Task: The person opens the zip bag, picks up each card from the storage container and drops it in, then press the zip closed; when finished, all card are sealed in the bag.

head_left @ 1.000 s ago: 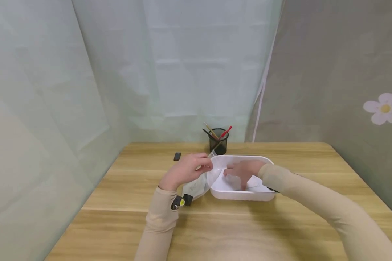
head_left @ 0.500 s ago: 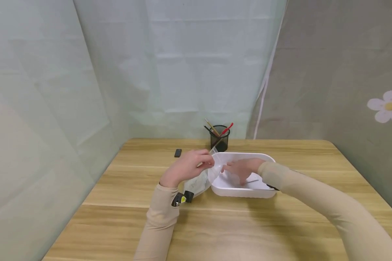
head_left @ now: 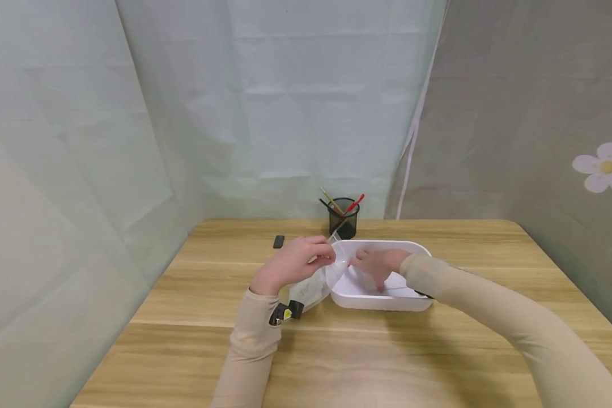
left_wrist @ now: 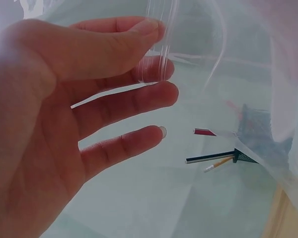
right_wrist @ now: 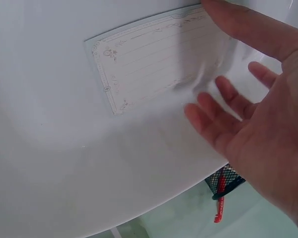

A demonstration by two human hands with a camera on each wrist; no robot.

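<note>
Left hand: the left hand (head_left: 292,263) pinches the mouth edge of a clear plastic bag (head_left: 320,281) between thumb and forefinger; the other fingers are spread loosely, as the left wrist view shows (left_wrist: 89,114).
Right hand: the right hand (head_left: 379,265) is relaxed and grasps nothing; its straight fingers lie inside the white tub (head_left: 387,303), over a lined card (right_wrist: 154,59).
Bag: held just left of the right hand, its mouth raised toward the tub's near-left rim, its lower end drooping toward the left wrist.
Card: flat on the tub floor, under the right fingertips; contact cannot be told.
Step in hand: the card would best be slid to the tub wall and lifted by an edge, while the bag mouth is kept wide and steady.
Beyond the hands: a mesh pen cup (head_left: 343,217) and a small black item (head_left: 278,242) on the wooden table (head_left: 183,317).
</note>
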